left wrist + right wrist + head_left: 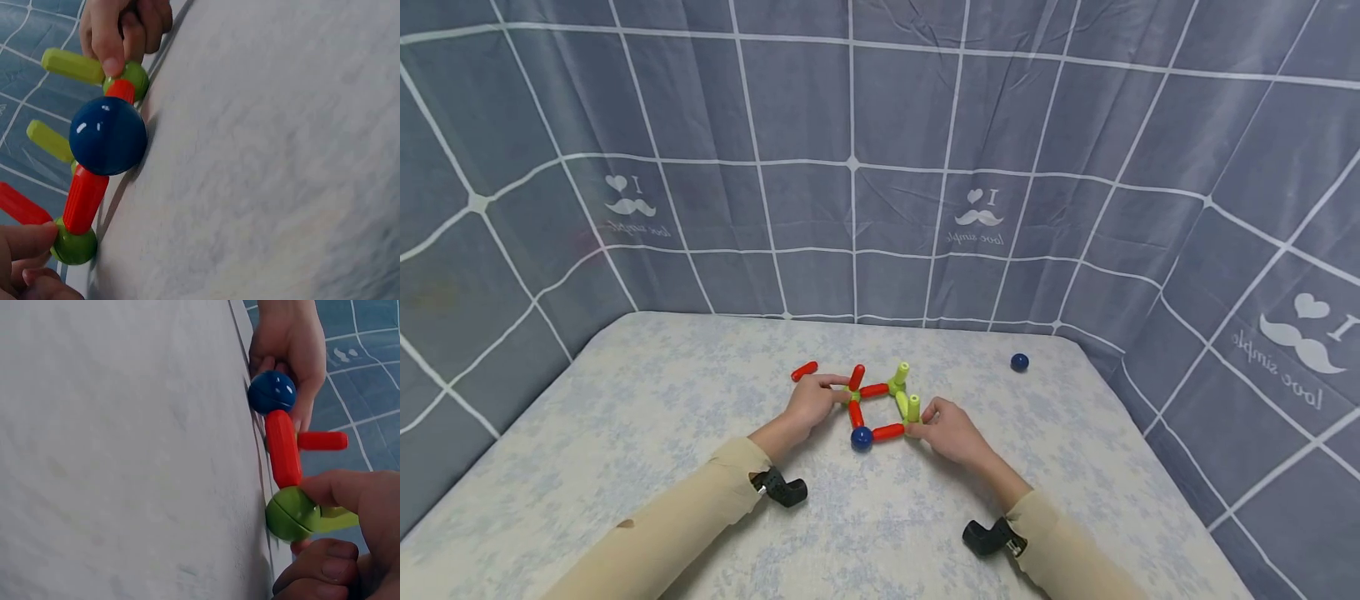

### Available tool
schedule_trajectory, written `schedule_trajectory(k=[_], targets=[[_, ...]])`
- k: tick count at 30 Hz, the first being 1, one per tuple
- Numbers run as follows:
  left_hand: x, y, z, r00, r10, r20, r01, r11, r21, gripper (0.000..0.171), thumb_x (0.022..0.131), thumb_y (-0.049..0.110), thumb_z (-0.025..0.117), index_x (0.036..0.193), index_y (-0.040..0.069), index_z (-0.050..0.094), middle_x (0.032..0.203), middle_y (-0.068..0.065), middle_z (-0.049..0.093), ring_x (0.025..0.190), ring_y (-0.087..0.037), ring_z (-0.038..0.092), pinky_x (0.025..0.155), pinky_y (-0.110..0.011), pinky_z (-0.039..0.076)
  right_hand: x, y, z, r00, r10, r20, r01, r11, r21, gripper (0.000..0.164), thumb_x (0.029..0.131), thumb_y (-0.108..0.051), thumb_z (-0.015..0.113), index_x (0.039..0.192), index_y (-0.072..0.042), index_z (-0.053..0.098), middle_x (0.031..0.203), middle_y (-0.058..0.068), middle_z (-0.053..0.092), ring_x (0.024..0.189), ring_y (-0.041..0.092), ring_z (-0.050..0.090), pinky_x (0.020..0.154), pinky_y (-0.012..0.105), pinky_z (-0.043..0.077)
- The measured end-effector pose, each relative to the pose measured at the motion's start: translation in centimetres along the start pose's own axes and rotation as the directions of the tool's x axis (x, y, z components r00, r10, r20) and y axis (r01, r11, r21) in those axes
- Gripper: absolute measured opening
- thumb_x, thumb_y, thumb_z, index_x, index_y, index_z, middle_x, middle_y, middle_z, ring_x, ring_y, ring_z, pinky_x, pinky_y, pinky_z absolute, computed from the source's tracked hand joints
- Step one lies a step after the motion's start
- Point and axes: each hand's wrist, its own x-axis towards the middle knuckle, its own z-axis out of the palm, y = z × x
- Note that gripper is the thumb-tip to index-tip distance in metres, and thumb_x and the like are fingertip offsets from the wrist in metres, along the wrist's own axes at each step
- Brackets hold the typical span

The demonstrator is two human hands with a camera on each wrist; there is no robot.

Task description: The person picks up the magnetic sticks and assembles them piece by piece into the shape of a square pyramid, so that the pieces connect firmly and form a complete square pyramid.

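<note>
A four-sided frame of ball-and-rod building toy pieces lies on the table between both hands. Its near left corner is a blue ball; the other corners are green balls. My left hand pinches the left green ball, from which a red rod stands up. On the near right corner, my right hand pinches another green ball that carries an upright yellow-green rod. A second yellow-green rod rises from the far right corner. Three sides are red rods, and the right side is yellow-green.
A loose red rod lies just beyond the left hand. Farther off, at the back right of the table, sits a separate blue ball. Grey-blue curtains with white grid lines hang behind and along the sides.
</note>
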Motion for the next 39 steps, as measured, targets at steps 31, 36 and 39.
schedule_trajectory(k=[31,36,39], targets=[[1.0,-0.6,0.3,0.995,0.050,0.086,-0.052,0.999,0.015,0.028,0.091,0.014,0.072,0.119,0.011,0.076,0.108,-0.010,0.066,0.089,-0.022,0.053,0.070,-0.028,0.042,5.7,1.7,-1.0,0.993,-0.011,0.121,-0.025,0.956,0.292,0.051,0.091,-0.037,0.073,0.139,-0.024,0.061,0.049,-0.004,0.031,0.041,0.013,0.023,0.041,0.028,0.025],[1.2,-0.6,-0.1,0.993,0.060,0.102,-0.061,0.998,0.012,0.030,0.091,0.014,0.072,0.121,0.011,0.075,0.107,-0.009,0.066,0.086,-0.021,0.051,0.068,-0.028,0.040,6.0,1.6,-0.7,0.991,-0.054,0.124,0.014,0.953,0.302,0.048,0.092,-0.033,0.071,0.138,-0.021,0.063,0.048,-0.004,0.030,0.039,0.011,0.022,0.040,0.027,0.024],[1.3,-0.7,-0.2,0.992,0.060,0.107,-0.061,0.998,0.003,0.031,0.091,0.014,0.072,0.122,0.011,0.074,0.109,-0.010,0.066,0.084,-0.020,0.050,0.067,-0.028,0.039,6.0,1.3,-0.5,0.992,-0.063,0.112,0.024,0.949,0.315,0.045,0.093,-0.029,0.070,0.136,-0.019,0.064,0.048,-0.005,0.030,0.040,0.010,0.022,0.040,0.026,0.023]])
